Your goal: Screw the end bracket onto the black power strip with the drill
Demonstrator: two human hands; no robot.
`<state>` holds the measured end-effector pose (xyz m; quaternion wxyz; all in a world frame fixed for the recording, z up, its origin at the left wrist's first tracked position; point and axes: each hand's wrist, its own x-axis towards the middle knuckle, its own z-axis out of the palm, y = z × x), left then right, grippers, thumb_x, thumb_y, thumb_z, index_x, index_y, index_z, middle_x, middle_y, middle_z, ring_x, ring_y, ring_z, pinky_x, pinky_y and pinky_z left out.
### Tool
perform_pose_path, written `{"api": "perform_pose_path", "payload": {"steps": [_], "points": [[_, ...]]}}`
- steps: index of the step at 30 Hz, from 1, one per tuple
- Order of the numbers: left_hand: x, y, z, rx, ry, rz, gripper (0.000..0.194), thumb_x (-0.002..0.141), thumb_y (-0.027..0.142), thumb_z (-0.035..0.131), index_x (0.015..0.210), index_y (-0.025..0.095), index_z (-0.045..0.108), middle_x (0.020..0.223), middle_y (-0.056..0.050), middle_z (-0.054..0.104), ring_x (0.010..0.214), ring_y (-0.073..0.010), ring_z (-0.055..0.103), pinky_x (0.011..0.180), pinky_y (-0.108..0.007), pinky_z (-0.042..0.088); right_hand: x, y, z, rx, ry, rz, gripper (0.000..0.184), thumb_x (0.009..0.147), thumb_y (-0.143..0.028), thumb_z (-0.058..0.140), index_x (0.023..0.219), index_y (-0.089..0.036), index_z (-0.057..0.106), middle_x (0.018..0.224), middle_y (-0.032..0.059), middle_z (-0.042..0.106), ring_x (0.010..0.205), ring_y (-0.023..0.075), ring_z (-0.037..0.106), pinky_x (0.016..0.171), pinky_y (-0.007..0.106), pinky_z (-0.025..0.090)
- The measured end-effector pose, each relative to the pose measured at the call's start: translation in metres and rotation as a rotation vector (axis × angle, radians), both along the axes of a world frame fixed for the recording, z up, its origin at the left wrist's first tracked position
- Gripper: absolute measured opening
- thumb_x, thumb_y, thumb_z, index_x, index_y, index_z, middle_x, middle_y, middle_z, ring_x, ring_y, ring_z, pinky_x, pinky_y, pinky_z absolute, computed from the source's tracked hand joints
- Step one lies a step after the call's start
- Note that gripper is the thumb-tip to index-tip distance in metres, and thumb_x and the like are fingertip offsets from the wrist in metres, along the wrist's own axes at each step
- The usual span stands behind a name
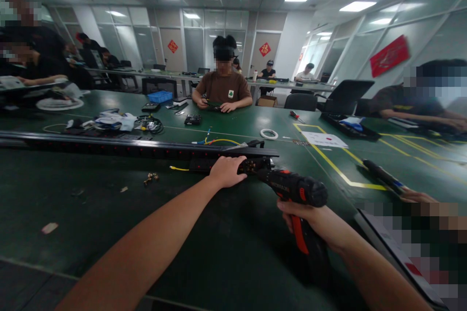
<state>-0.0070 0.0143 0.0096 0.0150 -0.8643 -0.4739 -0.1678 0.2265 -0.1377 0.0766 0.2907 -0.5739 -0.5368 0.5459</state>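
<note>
Black part: this dark piece (251,166) with brass-coloured fittings lies on the green table (204,252), on the near side of the long black rail (146,146) and beside its right end. Its long axis goes from left to right, about the same way as the rail.
Left hand: the left hand (226,173) comes from the near left and is clasped over the part, with thumb at the near side and fingers at the far side. It is the hand nearer to the part.
Right hand: the right hand (315,216) is closed around the handle of the drill (292,187), to the right and on the near side of the part.
Drill nose: it points to the left and slightly to the far side, toward the right portion of the part. The nose is very near the fittings; whether it touches them, I cannot tell.
Drill axis: the body is slanting to the part's long axis, not square across it.
Yellow lead: a short yellow wire (179,168) is at the left of the part.
Brass pieces: a small group (151,178) lies loose, farther left.
</note>
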Motion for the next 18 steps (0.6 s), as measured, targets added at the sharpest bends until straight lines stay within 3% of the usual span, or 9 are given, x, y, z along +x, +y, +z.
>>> {"api": "perform_pose_path", "payload": {"steps": [18], "points": [[0.0001, 0.0006, -0.0013, 0.014, 0.007, 0.007, 0.064, 0.090, 0.057, 0.063, 0.144, 0.025, 0.052, 0.126, -0.009, 0.072, 0.113, -0.0328, 0.068, 0.098, -0.046, 0.048, 0.0036, 0.0025, -0.0022, -0.002, -0.015, 0.030, 0.039, 0.072, -0.055, 0.076, 0.068, -0.019, 0.064, 0.060, 0.0012, 0.063, 0.058, 0.0176, 0.060, 0.058, 0.031, 0.046]]}}
